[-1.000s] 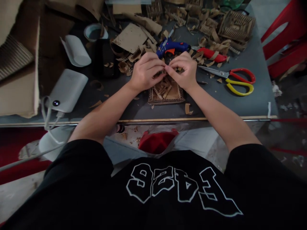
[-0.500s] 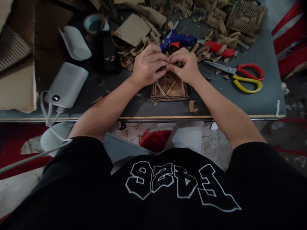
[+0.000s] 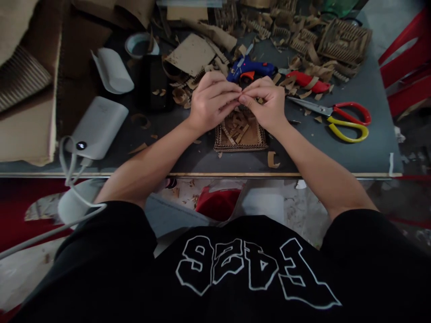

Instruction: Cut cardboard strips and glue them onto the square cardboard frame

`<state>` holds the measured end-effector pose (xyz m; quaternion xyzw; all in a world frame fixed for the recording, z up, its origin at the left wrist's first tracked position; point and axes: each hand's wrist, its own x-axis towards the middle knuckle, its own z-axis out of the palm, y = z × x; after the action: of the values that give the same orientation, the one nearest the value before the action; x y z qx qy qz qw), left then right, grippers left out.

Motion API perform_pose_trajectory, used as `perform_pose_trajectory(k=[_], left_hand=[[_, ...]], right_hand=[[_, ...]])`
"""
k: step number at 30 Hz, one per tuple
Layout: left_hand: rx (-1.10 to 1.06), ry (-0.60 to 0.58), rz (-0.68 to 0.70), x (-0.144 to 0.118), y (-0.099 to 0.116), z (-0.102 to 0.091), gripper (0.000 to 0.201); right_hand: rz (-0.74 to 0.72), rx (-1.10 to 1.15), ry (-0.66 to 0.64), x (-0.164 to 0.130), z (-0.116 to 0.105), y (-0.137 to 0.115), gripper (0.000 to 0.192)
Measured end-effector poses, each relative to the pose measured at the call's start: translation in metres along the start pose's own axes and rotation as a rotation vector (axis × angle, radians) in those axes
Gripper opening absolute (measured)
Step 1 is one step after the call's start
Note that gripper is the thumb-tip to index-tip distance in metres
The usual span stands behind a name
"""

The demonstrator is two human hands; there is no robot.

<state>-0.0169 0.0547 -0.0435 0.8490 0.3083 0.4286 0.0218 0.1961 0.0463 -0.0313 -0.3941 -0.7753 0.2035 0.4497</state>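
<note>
My left hand (image 3: 213,101) and my right hand (image 3: 267,102) meet fingertip to fingertip, both pinched closed. Whatever lies between the fingers is too small to make out. Just below them sits a square cardboard tray (image 3: 240,147) with corrugated edges, and several thin cardboard strips (image 3: 238,128) lie loose inside it. The hands partly cover its far side. Right behind my fingers rests a blue glue gun (image 3: 257,68) with an orange trigger.
Scissors (image 3: 332,110) with red and yellow handles lie at right, near a red-handled tool (image 3: 308,81). At left are a white power bank (image 3: 101,128) with a cable, a dark phone (image 3: 153,83) and a tape roll (image 3: 139,45). Cardboard scraps (image 3: 191,54) cover the back.
The whole view has shifted, so the table sits slightly lower. My hands stay pinched together above the tray, with only slight finger movement.
</note>
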Motion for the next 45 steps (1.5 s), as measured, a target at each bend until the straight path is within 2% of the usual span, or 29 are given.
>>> perform_pose_trajectory(k=[4, 11, 14, 18, 23, 28, 34, 41, 45], left_hand=[[0.005, -0.008, -0.003, -0.002, 0.002, 0.001, 0.035], [-0.032, -0.008, 0.014, -0.004, -0.011, 0.007, 0.029], [-0.043, -0.009, 0.0, -0.003, -0.009, 0.005, 0.028], [-0.074, -0.006, -0.038, -0.003, -0.003, 0.003, 0.029], [-0.076, -0.014, -0.03, -0.004, 0.0, 0.004, 0.029], [-0.071, 0.004, -0.005, -0.002, 0.0, 0.005, 0.029], [0.038, 0.044, 0.025, -0.001, -0.002, 0.008, 0.03], [0.07, 0.034, 0.05, -0.001, -0.002, 0.008, 0.022], [0.051, 0.053, 0.025, 0.002, 0.001, 0.003, 0.025]], right_hand=[[0.003, 0.051, -0.015, -0.001, -0.001, 0.003, 0.052], [-0.002, 0.136, 0.019, -0.001, 0.005, 0.006, 0.05], [0.01, 0.168, -0.012, -0.001, 0.004, 0.007, 0.053], [-0.053, 0.223, -0.064, 0.0, -0.001, 0.009, 0.058], [-0.059, 0.19, -0.065, 0.001, -0.004, 0.008, 0.046], [-0.068, 0.191, -0.024, 0.003, -0.003, 0.007, 0.048], [-0.053, 0.154, 0.001, 0.004, -0.003, 0.004, 0.052], [-0.036, 0.104, 0.02, 0.0, 0.001, 0.003, 0.052], [-0.025, -0.019, 0.148, 0.008, -0.016, 0.013, 0.048]])
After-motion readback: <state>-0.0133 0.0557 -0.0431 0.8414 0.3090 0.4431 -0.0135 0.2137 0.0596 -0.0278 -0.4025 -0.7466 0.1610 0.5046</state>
